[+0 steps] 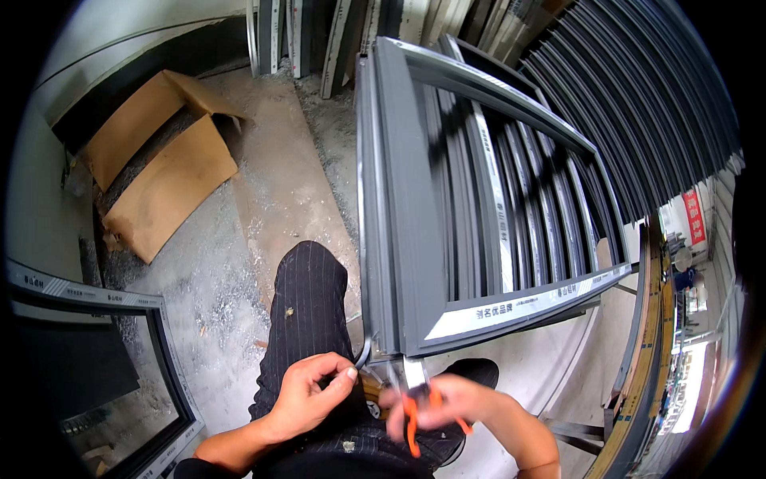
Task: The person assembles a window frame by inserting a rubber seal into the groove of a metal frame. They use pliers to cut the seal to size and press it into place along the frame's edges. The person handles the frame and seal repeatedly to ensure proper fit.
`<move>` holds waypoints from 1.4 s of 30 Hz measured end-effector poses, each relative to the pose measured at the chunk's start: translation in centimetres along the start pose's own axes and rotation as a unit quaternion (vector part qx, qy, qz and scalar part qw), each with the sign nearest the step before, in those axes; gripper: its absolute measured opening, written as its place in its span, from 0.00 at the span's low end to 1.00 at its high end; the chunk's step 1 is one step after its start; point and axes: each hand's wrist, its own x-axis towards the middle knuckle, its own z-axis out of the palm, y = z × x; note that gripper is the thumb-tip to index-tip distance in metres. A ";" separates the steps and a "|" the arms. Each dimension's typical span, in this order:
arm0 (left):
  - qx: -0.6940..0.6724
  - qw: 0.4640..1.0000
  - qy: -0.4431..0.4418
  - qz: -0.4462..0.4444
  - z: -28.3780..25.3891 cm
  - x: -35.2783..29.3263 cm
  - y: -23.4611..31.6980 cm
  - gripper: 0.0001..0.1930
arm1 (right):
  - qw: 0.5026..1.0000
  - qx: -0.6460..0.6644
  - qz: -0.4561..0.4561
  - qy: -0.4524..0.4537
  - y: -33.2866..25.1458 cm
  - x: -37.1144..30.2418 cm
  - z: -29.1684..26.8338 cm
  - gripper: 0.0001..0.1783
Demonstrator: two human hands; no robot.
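Note:
A grey window frame [411,231] with white printed film along its faces stands in front of me, slightly right. At its near left corner a thin grey sealing strip [365,354] hangs off the edge. My left hand [313,395] pinches the strip's end between thumb and forefinger, over my knee. Just below the same corner, my right hand [437,409] is closed around orange-handled cutters [412,427]. Their two handles spread apart. Motion smears this hand and the tool's head, so I cannot tell whether the jaws touch anything.
An open cardboard box [171,188] sits on the dusty floor at left. Another dark frame [163,343] stands at lower left. Stacked dark profiles [638,96] fill the upper right, and more lean at the back. A long yellowish beam [648,343] runs down the right.

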 end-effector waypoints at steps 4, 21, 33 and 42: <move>-0.036 0.998 -0.019 -0.048 0.2 0.0 -0.1 0.08 | 0.999 -0.020 0.004 -0.050 1.0 -1.5 0.5 0.32; -0.245 0.957 -0.061 -0.142 0.6 0.0 0.2 0.08 | 0.990 0.105 0.055 -0.077 2.9 0.3 -1.2 0.28; -0.252 0.956 -0.078 -0.131 0.8 -0.1 0.4 0.09 | 0.992 0.091 0.082 -0.025 3.7 0.8 -1.7 0.26; -0.212 0.967 -0.082 -0.119 0.8 0.1 0.2 0.09 | 0.992 0.086 0.093 -0.013 3.7 0.9 -1.5 0.25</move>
